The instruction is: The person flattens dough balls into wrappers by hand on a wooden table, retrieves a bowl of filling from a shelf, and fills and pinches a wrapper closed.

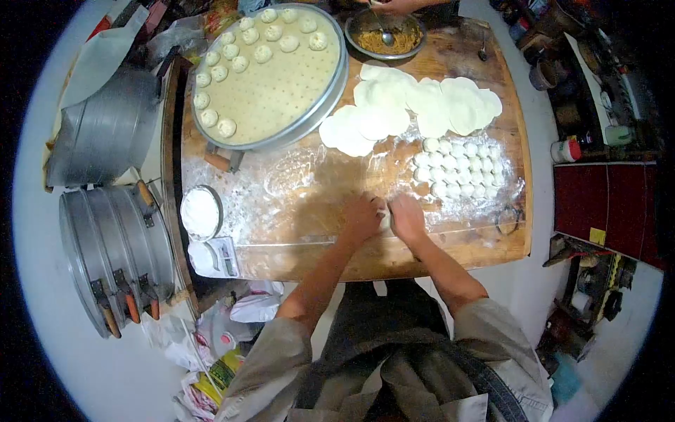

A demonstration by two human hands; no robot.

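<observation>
Near the front of the floured wooden table, my left hand [363, 216] and my right hand [407, 215] meet with fingers curled. Between them shows a small pale piece of dough [384, 220], mostly covered by the fingers, and both hands grip it. Rows of small dough pieces [460, 170] lie ahead of my right hand. Beyond them, thin round dough wrappers [425, 102] overlap on the tabletop. A large round steamer tray [281, 88] at the upper left carries several filled buns [263, 53] along its far and left sides.
A metal bowl of shredded filling [394, 42] stands at the back, with another person's hand [395, 5] above it and a spoon inside. On the left are a flour bowl [201, 213] and a white scale [214, 257]. Stacked metal steamers [116, 253] stand beside the table.
</observation>
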